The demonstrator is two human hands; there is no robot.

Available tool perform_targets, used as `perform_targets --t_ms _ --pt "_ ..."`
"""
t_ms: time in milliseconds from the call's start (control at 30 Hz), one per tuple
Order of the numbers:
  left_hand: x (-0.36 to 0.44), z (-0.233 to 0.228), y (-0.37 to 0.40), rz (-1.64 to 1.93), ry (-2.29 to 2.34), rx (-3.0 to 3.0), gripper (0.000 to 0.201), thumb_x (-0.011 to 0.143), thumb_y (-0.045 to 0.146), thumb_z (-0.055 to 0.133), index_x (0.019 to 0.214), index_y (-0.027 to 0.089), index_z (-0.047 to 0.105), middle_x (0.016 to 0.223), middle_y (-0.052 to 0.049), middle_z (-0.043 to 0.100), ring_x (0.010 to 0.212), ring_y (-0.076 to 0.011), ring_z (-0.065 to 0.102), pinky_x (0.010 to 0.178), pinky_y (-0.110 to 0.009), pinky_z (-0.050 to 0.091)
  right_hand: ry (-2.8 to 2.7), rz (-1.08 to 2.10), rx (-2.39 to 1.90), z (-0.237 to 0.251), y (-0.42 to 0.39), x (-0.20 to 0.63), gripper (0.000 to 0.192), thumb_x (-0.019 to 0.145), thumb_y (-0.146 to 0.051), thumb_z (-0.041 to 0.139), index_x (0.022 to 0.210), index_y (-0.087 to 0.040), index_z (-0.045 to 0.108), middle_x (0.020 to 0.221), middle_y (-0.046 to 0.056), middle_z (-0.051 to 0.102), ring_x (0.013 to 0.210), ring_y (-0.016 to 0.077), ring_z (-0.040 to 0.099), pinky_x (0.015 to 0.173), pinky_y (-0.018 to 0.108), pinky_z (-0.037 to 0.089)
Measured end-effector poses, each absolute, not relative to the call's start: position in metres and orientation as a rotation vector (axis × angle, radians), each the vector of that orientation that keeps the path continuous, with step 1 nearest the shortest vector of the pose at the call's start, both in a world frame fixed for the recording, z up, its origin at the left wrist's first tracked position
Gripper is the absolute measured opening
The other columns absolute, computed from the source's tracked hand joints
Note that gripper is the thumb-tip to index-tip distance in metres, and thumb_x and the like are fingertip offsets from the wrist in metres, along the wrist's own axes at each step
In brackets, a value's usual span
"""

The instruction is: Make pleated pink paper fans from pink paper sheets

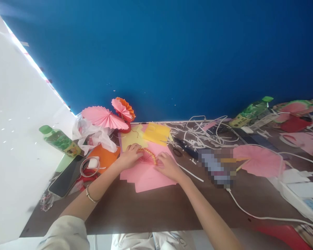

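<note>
Between my two hands is a small pleated paper fan, pink with a yellow and orange zigzag edge, spread in an arc. My left hand has its fingers closed on the fan's left end. At the right end, the fingertips of my right hand pinch the folded edge. Beneath the fan lie pink paper sheets. Yellow paper is just behind, with a pair of scissors at its right.
At left are a green-capped bottle, a black phone, a tape roll and larger pink fans. White cables and paper strips clutter the right, with a power strip near the edge. A blue wall rises behind.
</note>
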State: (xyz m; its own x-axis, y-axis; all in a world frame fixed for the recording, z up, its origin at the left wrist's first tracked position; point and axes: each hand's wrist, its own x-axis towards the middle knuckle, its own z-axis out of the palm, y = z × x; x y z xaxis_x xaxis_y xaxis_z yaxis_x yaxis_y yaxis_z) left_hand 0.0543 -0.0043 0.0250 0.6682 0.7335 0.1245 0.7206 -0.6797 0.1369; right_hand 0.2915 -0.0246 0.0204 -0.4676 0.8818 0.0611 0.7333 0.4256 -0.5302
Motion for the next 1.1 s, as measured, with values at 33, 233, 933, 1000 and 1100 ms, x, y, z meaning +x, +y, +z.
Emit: perform_targets --t_ms 33,233,933,1000,1100 --pt "0.055 0.025 -0.004 0.253 1.213 2.817 0.022 0.080 0.020 0.053 0.101 0.020 0.059 0.118 -0.012 0.045 0.118 -0.0269 0.031 0.097 -0.043 0.030 -2.357 0.633 -1.373 0.016 -0.025 0.289 0.009 0.075 -0.029 0.059 0.078 -0.021 0.058 0.091 0.006 0.054 0.090 0.0215 0.051 0.082 0.036 0.041" --pt "0.059 0.028 -0.002 0.179 1.135 2.893 0.017 0.083 0.020 0.047 0.097 0.018 0.059 0.109 -0.011 0.051 0.114 -0.0258 0.035 0.093 -0.041 0.033 -2.279 0.764 -1.295 0.005 -0.027 0.295 0.011 0.083 -0.024 0.049 0.075 -0.020 0.055 0.084 0.005 0.054 0.083 0.0188 0.053 0.077 0.033 0.042" --pt "0.061 0.019 0.003 0.096 0.915 3.265 0.020 0.085 0.007 0.039 0.078 0.016 0.055 0.072 -0.003 0.058 0.075 -0.0148 0.051 0.092 -0.038 0.030 -2.140 0.712 -1.381 -0.008 -0.047 0.303 0.006 0.081 -0.022 0.047 0.076 -0.020 0.049 0.085 0.004 0.051 0.083 0.0182 0.051 0.077 0.033 0.042" --pt "0.061 0.018 0.003 0.102 0.920 3.263 0.019 0.083 0.005 0.042 0.077 0.016 0.057 0.070 -0.002 0.058 0.072 -0.0144 0.052 0.091 -0.039 0.030 -2.162 0.706 -1.412 -0.005 -0.050 0.306 0.010 0.081 -0.021 0.045 0.072 -0.020 0.047 0.084 0.004 0.052 0.081 0.0182 0.051 0.076 0.033 0.041" --pt "0.061 0.018 0.000 0.120 0.950 3.271 0.019 0.079 0.002 0.045 0.076 0.016 0.058 0.070 -0.003 0.059 0.070 -0.0149 0.052 0.089 -0.039 0.031 -2.116 0.816 -1.488 0.007 -0.051 0.312 0.011 0.083 -0.024 0.043 0.072 -0.021 0.045 0.079 0.002 0.053 0.074 0.0168 0.051 0.070 0.032 0.041"
